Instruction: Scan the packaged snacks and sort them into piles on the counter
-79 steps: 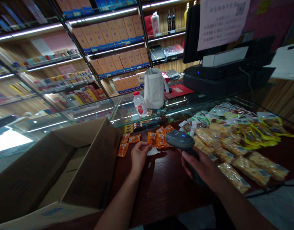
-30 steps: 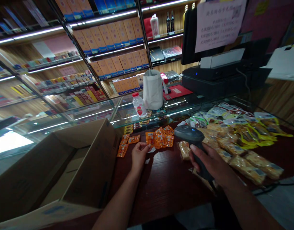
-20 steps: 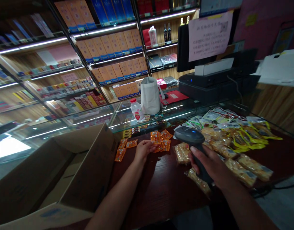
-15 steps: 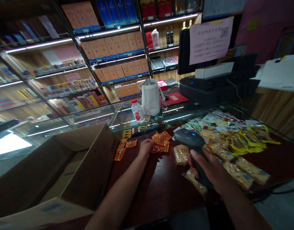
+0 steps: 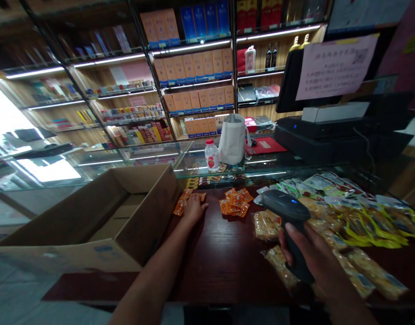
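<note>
My right hand [image 5: 305, 246] grips a dark barcode scanner [image 5: 287, 212] by its handle, a blue light glowing on top. The scanner head is above packs of wrapped pastries [image 5: 266, 225] on the dark wooden counter. On the left, my left hand [image 5: 193, 209] rests over several small orange packets [image 5: 179, 206], touching them, its thumb held apart and its other fingertips partly hidden. Between the two hands lies a loose pile of more orange packets [image 5: 235, 201].
A large open cardboard box [image 5: 126, 243] stands left of my left arm. Behind are a bottle with a red cap [image 5: 211, 155], a white bag [image 5: 232, 140] and a red folder [image 5: 266, 145] on glass. Yellow-edged food packs [image 5: 370, 225] lie right, below a monitor [image 5: 287, 81].
My left hand has moved left from the middle orange pile to the orange packets beside the box. The right hand still holds the scanner. The view has turned slightly left.
</note>
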`<state>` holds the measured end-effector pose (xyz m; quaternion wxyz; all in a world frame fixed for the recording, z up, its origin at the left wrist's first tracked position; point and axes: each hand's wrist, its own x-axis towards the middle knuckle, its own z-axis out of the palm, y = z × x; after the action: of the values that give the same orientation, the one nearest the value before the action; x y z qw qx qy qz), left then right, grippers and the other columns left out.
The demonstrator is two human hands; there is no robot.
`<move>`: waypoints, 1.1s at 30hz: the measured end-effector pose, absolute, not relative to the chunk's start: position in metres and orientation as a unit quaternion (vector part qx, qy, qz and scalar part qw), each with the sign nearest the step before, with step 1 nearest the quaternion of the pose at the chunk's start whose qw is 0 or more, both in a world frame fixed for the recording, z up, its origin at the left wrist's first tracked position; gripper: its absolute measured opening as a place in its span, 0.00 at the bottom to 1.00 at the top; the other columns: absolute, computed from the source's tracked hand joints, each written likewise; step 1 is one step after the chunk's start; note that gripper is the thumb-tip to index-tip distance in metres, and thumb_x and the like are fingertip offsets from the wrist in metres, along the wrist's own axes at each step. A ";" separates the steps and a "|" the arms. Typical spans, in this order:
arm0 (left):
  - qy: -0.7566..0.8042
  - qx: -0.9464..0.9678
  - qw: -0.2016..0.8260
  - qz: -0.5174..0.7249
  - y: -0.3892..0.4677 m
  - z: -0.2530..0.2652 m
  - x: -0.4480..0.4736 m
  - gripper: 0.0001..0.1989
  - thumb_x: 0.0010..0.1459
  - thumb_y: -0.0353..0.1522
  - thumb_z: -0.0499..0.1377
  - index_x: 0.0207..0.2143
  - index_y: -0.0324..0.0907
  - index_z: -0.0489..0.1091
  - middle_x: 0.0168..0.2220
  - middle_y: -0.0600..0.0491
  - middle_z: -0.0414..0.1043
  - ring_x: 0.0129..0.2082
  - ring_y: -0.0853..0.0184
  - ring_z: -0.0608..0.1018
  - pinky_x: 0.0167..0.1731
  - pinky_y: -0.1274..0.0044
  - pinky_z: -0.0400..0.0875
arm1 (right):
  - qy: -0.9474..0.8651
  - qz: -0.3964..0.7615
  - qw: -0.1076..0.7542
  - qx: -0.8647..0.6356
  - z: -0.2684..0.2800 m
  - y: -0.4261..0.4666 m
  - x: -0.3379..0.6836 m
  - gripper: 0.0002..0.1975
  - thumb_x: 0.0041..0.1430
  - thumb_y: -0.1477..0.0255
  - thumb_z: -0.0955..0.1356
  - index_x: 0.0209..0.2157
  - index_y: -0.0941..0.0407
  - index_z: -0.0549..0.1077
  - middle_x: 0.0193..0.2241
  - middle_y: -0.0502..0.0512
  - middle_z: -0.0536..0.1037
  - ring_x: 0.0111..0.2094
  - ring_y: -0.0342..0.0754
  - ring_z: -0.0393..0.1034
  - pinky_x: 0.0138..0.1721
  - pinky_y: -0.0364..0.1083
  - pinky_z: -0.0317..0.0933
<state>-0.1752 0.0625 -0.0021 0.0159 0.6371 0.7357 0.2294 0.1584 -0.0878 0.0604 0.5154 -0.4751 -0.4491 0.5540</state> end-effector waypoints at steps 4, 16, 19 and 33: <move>0.680 0.689 0.077 0.238 0.044 -0.010 -0.175 0.10 0.54 0.39 0.67 0.33 0.43 0.74 0.37 0.48 0.78 0.41 0.57 0.78 0.47 0.70 0.68 | -0.441 0.558 0.513 -0.480 0.062 -0.089 0.158 0.25 0.56 0.44 0.70 0.28 0.54 0.70 0.15 0.45 0.70 0.16 0.41 0.62 0.21 0.41 0.58; 0.811 0.557 0.054 0.170 0.042 -0.017 -0.168 0.27 0.51 0.53 0.65 0.37 0.39 0.69 0.52 0.29 0.72 0.59 0.41 0.71 0.52 0.65 0.65 | -0.474 0.551 0.513 -0.458 0.059 -0.090 0.150 0.24 0.59 0.46 0.70 0.28 0.55 0.71 0.14 0.43 0.69 0.16 0.39 0.61 0.20 0.39 0.57; 0.795 0.573 0.070 0.186 0.044 -0.018 -0.163 0.24 0.49 0.45 0.69 0.41 0.39 0.68 0.52 0.30 0.73 0.56 0.43 0.74 0.49 0.66 0.67 | -0.475 0.557 0.505 -0.458 0.060 -0.090 0.148 0.24 0.60 0.47 0.69 0.27 0.55 0.70 0.14 0.44 0.69 0.16 0.39 0.62 0.20 0.40 0.57; 0.564 0.489 0.393 0.537 0.037 -0.024 -0.147 0.17 0.48 0.34 0.68 0.40 0.41 0.69 0.33 0.52 0.78 0.24 0.66 0.81 0.20 0.78 0.73 | -0.512 0.537 0.489 -0.459 0.054 -0.079 0.120 0.25 0.60 0.46 0.67 0.26 0.54 0.69 0.17 0.44 0.70 0.16 0.40 0.62 0.20 0.41 0.57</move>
<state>-0.1470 0.0374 -0.0243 0.3928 0.4886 0.5640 0.5374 0.1199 -0.0790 0.0541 0.4889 -0.4586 -0.5122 0.5370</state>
